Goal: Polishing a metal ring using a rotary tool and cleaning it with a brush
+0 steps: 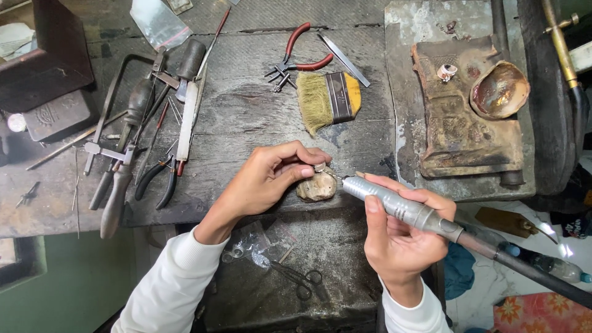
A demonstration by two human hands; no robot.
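My left hand [268, 179] pinches a small silver ring [319, 167] and holds it down on a worn wooden bench peg [317, 187] at the bench's front edge. A silver rotary handpiece [394, 206] is gripped like a pen in my right hand [401, 237], its thin bit pointing left at the ring, touching or nearly touching it. A dark cable runs from the handpiece down to the right. Both arms wear white sleeves.
On the dark workbench [246, 111] lie a brass-bristle brush [327, 98], red-handled pliers [299, 58], a jeweller's saw frame [120, 105], files and black pliers [157, 179]. A scorched soldering block [462, 117] with a shell dish [499, 89] stands at right. Scissors [302, 280] rest on the lower tray.
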